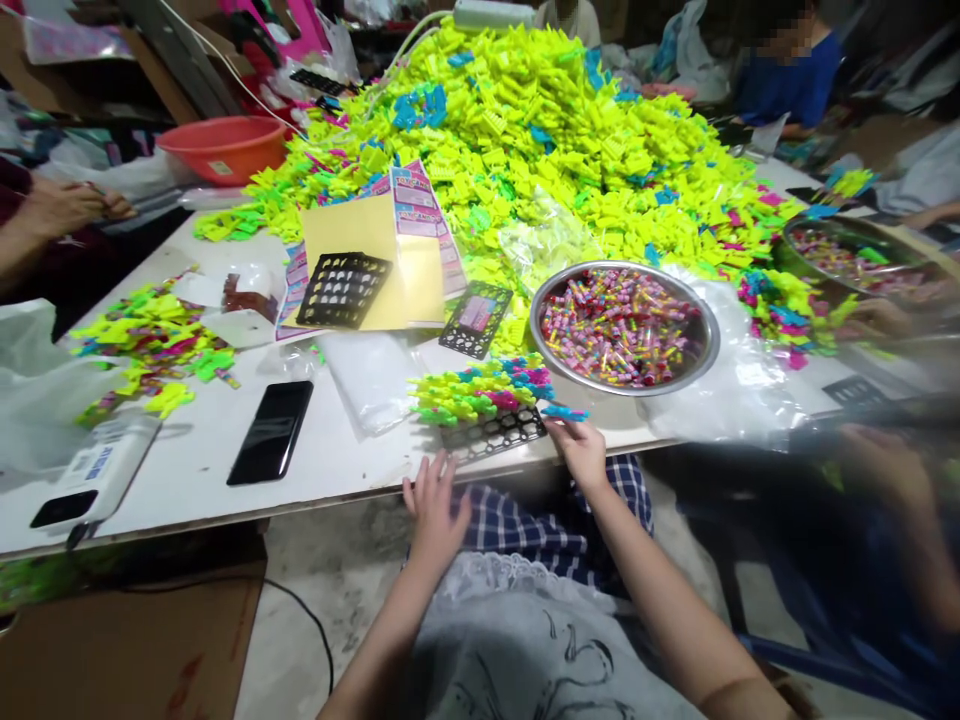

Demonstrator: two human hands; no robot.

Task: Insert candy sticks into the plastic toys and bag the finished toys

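Black tray point(501, 434): partly covered by the coloured pieces point(480, 390). Blue piece point(566, 412) in right hand point(576, 440): detail too small to tell. Worktop point(180, 490) beneath the heap point(525, 130): hidden. Sheet point(420, 190): small print unreadable. Co-worker point(892, 480), right: motion-blurred, cut off by the frame edge. Far bowl point(796, 268): contents blurred. Plastic bag point(30, 370) and cardboard point(135, 630): cut off at left.
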